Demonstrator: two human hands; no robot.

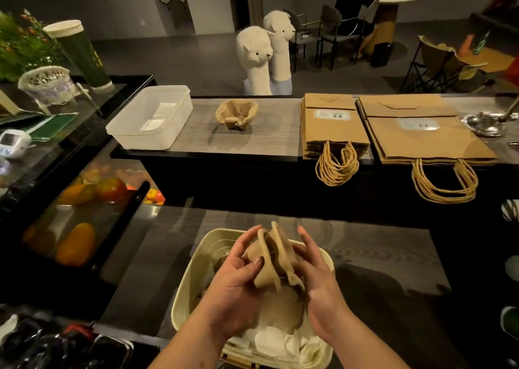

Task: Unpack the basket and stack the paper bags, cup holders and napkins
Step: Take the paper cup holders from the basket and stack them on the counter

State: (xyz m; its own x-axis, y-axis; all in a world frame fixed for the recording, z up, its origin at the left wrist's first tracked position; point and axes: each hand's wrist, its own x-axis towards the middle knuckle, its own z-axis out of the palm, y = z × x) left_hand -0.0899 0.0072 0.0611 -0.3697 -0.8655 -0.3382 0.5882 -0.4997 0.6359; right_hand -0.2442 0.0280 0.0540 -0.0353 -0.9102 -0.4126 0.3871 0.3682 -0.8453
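Basket: the cream basket (185,290) sits on the near counter, right under both hands.
Napkins: crumpled white napkins (269,340) lie in the basket's near end, below the wrists.
Left hand: the left hand (236,284) is clamped on the folded cup holder (271,259), thumb and curled fingers pressing its left side, one finger reaching up along the edge.
Right hand: the right hand (320,287) grips the opposite side, fingers wrapped behind it, forefinger pointing up.
Folded cup holder: brown pulp, squeezed between the two palms and held above the basket; its rim pokes up past the fingertips.
Second cup holder: another cup holder (236,115) stands alone on the raised far counter.
Plastic container: the clear tub (134,140), left of it, holds flat white napkins.
Small paper bags: a flat stack (332,127) to the right, handles hanging over the edge.
Large paper bags: a wider stack (421,135) just beside the small one.
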